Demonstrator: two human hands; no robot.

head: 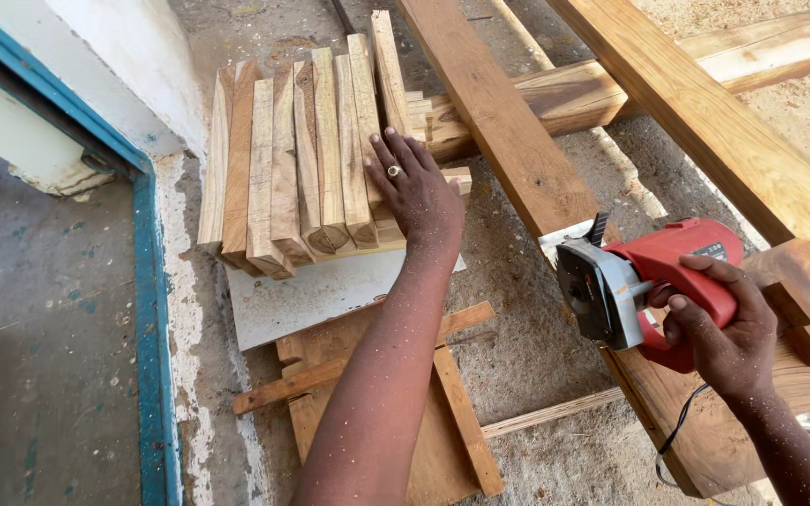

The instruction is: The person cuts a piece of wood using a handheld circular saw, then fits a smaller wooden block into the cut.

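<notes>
My left hand (416,190), with a ring on one finger, lies flat with fingers spread on a stack of short cut wood pieces (297,159) leaning side by side on the ground. My right hand (719,323) grips the handle of a red and grey electric power tool (635,281) that rests on a long wooden plank (503,122) at the right. The tool's black cord (677,436) hangs below my wrist. Sawdust speckles both forearms.
A white board (307,295) and a rough wooden frame of slats (367,375) lie under the stack. More heavy planks (724,131) cross at the upper right. A blue-edged wall and doorway (147,309) run along the left. Sawdust covers the concrete floor.
</notes>
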